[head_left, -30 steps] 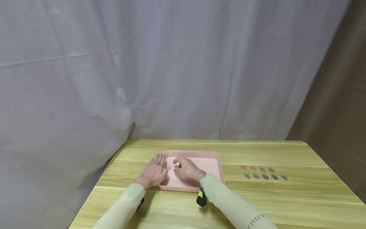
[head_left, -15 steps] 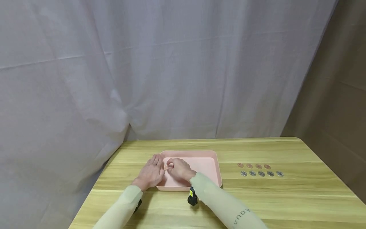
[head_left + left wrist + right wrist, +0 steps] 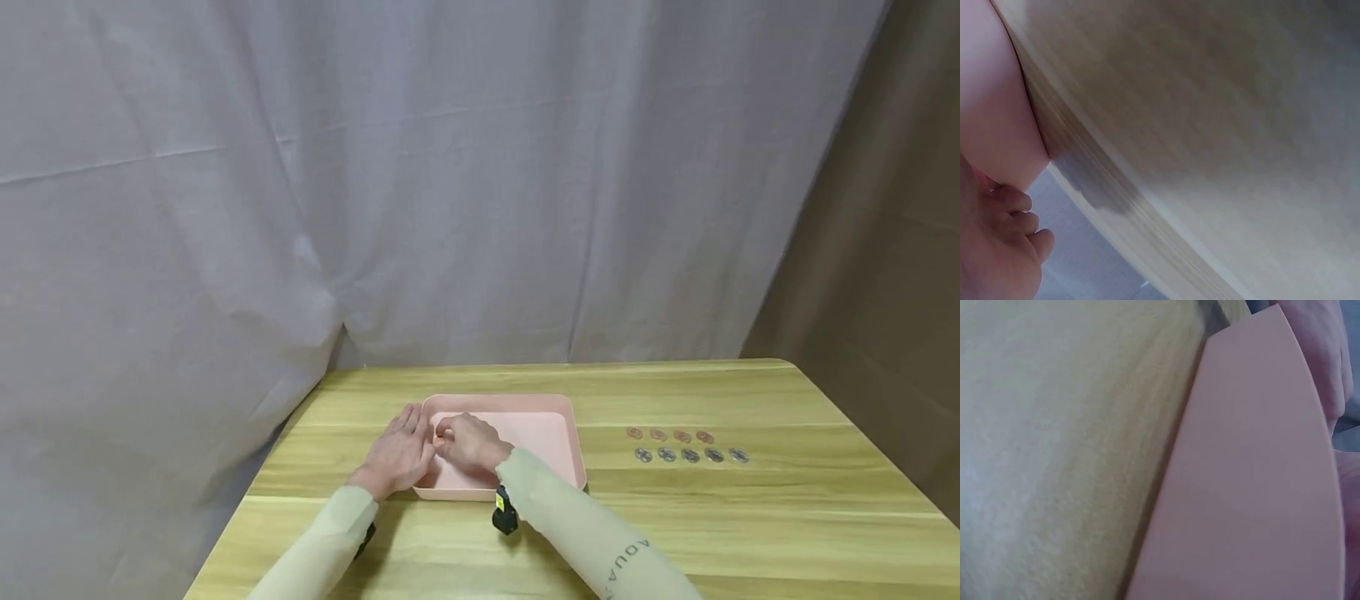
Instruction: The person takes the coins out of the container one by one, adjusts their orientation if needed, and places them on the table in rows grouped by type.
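Note:
In the head view, the pink tray (image 3: 536, 404) sits on the wooden table. My left hand (image 3: 397, 458) holds its left wall, fingers along the outside and thumb over the rim. Inside the tray near that wall, my right hand (image 3: 471, 443) pinches a copper-coloured coin (image 3: 438, 441), mostly covered by the fingers. The left wrist view has the left hand (image 3: 1004, 244) beside the tray's wall (image 3: 1004, 100). The right wrist view is mostly filled by the tray's outer wall (image 3: 1241, 469).
To the right of the tray lies a row of several copper-coloured coins (image 3: 658, 435). Nearer me runs a row of several silver coins (image 3: 690, 456). A grey curtain (image 3: 465, 183) hangs behind the wooden table (image 3: 750, 517).
My right hand has moved left inside the tray, and its spread thumb and finger have come together on the coin. The left hand stays at the tray's left wall.

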`<act>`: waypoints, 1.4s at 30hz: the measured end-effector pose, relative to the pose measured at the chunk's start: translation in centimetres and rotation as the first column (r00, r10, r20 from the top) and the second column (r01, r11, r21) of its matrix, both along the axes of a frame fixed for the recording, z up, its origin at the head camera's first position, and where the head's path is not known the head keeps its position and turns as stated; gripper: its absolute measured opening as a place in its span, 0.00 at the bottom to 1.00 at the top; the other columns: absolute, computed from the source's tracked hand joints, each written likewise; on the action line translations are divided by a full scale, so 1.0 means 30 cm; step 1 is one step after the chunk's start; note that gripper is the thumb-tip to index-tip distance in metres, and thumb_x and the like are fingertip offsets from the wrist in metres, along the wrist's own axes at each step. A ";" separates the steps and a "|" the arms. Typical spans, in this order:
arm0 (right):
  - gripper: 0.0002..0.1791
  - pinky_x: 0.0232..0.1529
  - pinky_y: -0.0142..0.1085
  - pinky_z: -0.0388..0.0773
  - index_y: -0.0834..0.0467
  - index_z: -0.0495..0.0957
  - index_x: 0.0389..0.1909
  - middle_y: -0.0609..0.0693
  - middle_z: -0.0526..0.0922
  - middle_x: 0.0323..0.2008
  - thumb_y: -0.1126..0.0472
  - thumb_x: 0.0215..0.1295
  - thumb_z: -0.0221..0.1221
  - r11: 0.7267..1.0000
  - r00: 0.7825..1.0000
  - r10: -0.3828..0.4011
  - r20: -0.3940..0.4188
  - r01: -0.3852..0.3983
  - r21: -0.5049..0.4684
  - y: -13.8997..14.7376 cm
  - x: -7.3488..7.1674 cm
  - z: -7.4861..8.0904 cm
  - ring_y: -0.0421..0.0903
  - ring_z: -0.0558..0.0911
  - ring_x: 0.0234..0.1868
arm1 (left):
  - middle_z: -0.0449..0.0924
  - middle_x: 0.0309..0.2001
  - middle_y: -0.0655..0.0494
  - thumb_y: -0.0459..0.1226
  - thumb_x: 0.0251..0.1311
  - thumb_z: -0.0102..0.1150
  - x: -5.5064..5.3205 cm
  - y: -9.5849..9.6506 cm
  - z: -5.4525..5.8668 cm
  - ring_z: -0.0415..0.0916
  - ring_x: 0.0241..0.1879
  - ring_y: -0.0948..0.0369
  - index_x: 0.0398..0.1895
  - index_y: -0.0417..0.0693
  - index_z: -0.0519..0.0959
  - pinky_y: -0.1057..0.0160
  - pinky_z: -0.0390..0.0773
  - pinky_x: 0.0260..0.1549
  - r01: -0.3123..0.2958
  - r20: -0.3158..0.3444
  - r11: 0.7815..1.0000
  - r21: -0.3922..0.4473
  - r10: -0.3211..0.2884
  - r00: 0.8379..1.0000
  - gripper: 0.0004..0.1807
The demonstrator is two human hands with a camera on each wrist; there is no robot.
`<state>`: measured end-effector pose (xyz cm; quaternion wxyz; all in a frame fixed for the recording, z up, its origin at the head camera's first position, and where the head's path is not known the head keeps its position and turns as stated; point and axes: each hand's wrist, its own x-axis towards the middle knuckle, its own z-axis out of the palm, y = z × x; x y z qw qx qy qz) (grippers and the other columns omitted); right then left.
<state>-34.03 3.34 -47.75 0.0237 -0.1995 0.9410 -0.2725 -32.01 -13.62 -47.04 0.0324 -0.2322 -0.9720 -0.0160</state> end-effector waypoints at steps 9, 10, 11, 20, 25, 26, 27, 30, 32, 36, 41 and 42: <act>0.09 0.44 0.44 0.79 0.49 0.82 0.42 0.48 0.86 0.44 0.58 0.62 0.64 1.000 1.000 0.010 0.016 -0.010 0.028 -0.003 -0.005 0.006 0.49 0.82 0.47 | 0.51 0.76 0.37 0.46 0.74 0.33 -0.003 0.009 -0.004 0.48 0.77 0.43 0.75 0.33 0.53 0.48 0.55 0.76 0.002 0.002 1.000 0.006 -0.002 1.000 0.34; 0.08 0.44 0.44 0.79 0.49 0.82 0.42 0.48 0.86 0.44 0.58 0.61 0.64 1.000 1.000 0.011 0.013 -0.011 0.026 -0.002 -0.006 0.006 0.49 0.82 0.47 | 0.51 0.76 0.37 0.46 0.73 0.33 -0.003 0.009 -0.003 0.48 0.77 0.43 0.75 0.33 0.53 0.48 0.55 0.75 0.002 0.002 1.000 0.005 -0.002 1.000 0.34; 0.08 0.43 0.44 0.79 0.50 0.82 0.41 0.48 0.85 0.43 0.59 0.61 0.64 1.000 1.000 0.015 0.015 -0.015 0.021 -0.002 -0.006 0.007 0.49 0.82 0.46 | 0.51 0.76 0.37 0.46 0.74 0.33 -0.002 0.009 -0.001 0.48 0.77 0.44 0.75 0.33 0.53 0.48 0.55 0.76 0.001 0.004 1.000 0.003 -0.001 1.000 0.34; 0.06 0.33 0.35 0.72 0.56 0.79 0.34 0.46 0.78 0.29 0.62 0.58 0.66 0.999 0.997 0.026 0.069 -0.024 -0.029 0.013 -0.011 0.028 0.43 0.74 0.32 | 0.52 0.76 0.38 0.46 0.73 0.33 0.001 0.013 0.003 0.49 0.77 0.44 0.75 0.33 0.53 0.48 0.54 0.76 -0.008 0.005 1.000 0.012 0.008 1.000 0.34; 0.07 0.32 0.34 0.73 0.58 0.75 0.34 0.46 0.76 0.28 0.62 0.59 0.65 0.999 0.996 -0.004 0.087 0.008 -0.047 0.020 -0.012 0.030 0.43 0.74 0.30 | 0.52 0.76 0.38 0.45 0.73 0.33 -0.005 0.013 0.001 0.49 0.77 0.44 0.75 0.33 0.52 0.47 0.55 0.75 -0.011 0.000 1.000 0.017 0.011 1.000 0.34; 0.07 0.32 0.34 0.73 0.58 0.75 0.34 0.46 0.76 0.27 0.62 0.60 0.64 0.998 0.996 -0.010 0.085 0.014 -0.054 0.021 -0.012 0.031 0.43 0.74 0.30 | 0.52 0.76 0.38 0.45 0.73 0.33 -0.007 0.013 0.001 0.49 0.77 0.44 0.75 0.34 0.52 0.47 0.55 0.75 -0.011 -0.004 1.000 0.018 0.011 1.000 0.34; 0.07 0.31 0.34 0.72 0.58 0.74 0.34 0.46 0.76 0.27 0.62 0.60 0.64 0.998 0.996 -0.014 0.083 0.019 -0.058 0.022 -0.012 0.031 0.43 0.74 0.30 | 0.51 0.76 0.38 0.45 0.73 0.33 -0.009 0.013 0.001 0.48 0.77 0.44 0.75 0.34 0.52 0.47 0.55 0.76 -0.013 -0.006 1.000 0.013 0.013 1.000 0.34; 0.08 0.31 0.34 0.72 0.57 0.73 0.33 0.47 0.75 0.27 0.63 0.59 0.64 0.996 0.997 -0.014 0.074 0.020 -0.082 0.026 -0.011 0.031 0.44 0.74 0.29 | 0.51 0.77 0.38 0.45 0.74 0.33 -0.006 0.013 0.003 0.48 0.77 0.44 0.76 0.34 0.51 0.48 0.54 0.76 -0.015 -0.007 1.000 0.007 0.015 1.000 0.34; 0.08 0.30 0.33 0.71 0.56 0.73 0.32 0.47 0.74 0.26 0.62 0.60 0.64 0.995 0.997 -0.003 0.073 0.010 -0.096 0.028 -0.011 0.028 0.43 0.73 0.28 | 0.50 0.77 0.38 0.46 0.74 0.32 -0.003 0.012 0.003 0.48 0.77 0.44 0.76 0.34 0.51 0.48 0.54 0.76 -0.016 -0.001 1.000 -0.004 0.016 1.000 0.34; 0.07 0.29 0.30 0.71 0.57 0.73 0.30 0.46 0.74 0.25 0.63 0.62 0.63 0.988 0.997 0.031 0.077 -0.019 -0.154 0.037 -0.012 0.025 0.41 0.72 0.27 | 0.50 0.77 0.38 0.46 0.74 0.32 0.001 0.011 0.003 0.48 0.77 0.44 0.75 0.34 0.51 0.48 0.54 0.76 -0.017 0.003 1.000 0.002 0.017 1.000 0.34; 0.08 0.25 0.29 0.68 0.58 0.73 0.30 0.46 0.73 0.23 0.64 0.61 0.64 0.984 0.996 0.050 0.078 -0.036 -0.177 0.060 -0.007 0.032 0.40 0.69 0.23 | 0.51 0.77 0.39 0.46 0.74 0.32 -0.002 0.008 0.006 0.48 0.77 0.45 0.76 0.34 0.52 0.49 0.54 0.76 -0.015 -0.006 1.000 -0.009 0.015 1.000 0.34; 0.08 0.25 0.29 0.67 0.58 0.73 0.30 0.46 0.72 0.23 0.64 0.61 0.64 0.984 0.995 0.050 0.082 -0.035 -0.173 0.065 -0.004 0.035 0.40 0.69 0.23 | 0.51 0.77 0.39 0.45 0.74 0.33 -0.001 0.006 0.006 0.48 0.77 0.45 0.75 0.34 0.52 0.49 0.54 0.76 -0.017 -0.003 1.000 -0.009 0.017 1.000 0.34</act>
